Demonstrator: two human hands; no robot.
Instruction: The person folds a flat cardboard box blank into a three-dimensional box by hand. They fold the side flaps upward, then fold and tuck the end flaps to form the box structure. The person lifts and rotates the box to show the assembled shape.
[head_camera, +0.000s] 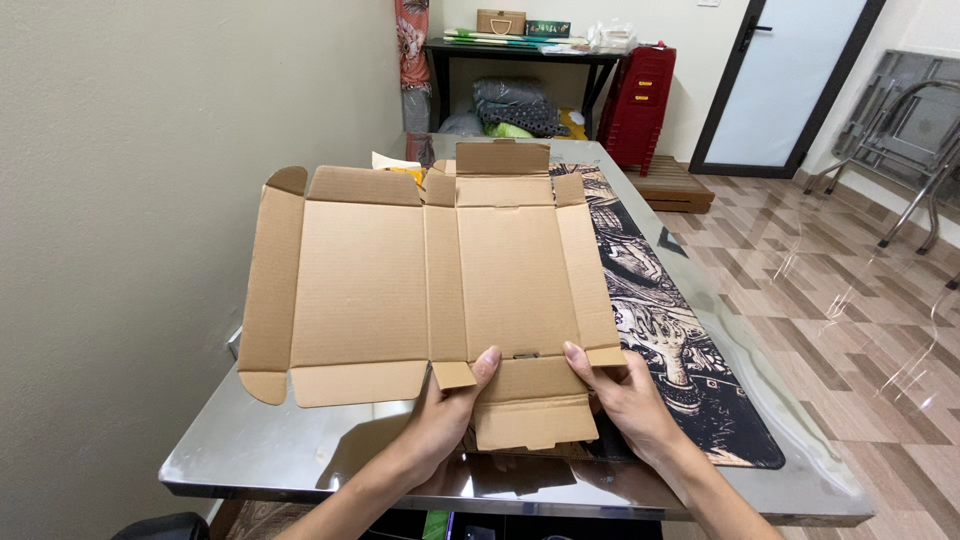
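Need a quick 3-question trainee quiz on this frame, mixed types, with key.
1. True or false: the flat cardboard box blank is folded into a closed box.
2. Which hands grip the blank's near edge? A) left hand only B) right hand only C) both
3. Fill in: the dark printed mat lies on the shiny metal ____.

Key: 1. False, it is unfolded with its flaps spread. 2. C, both thumbs press near the bottom flap. 3. table.
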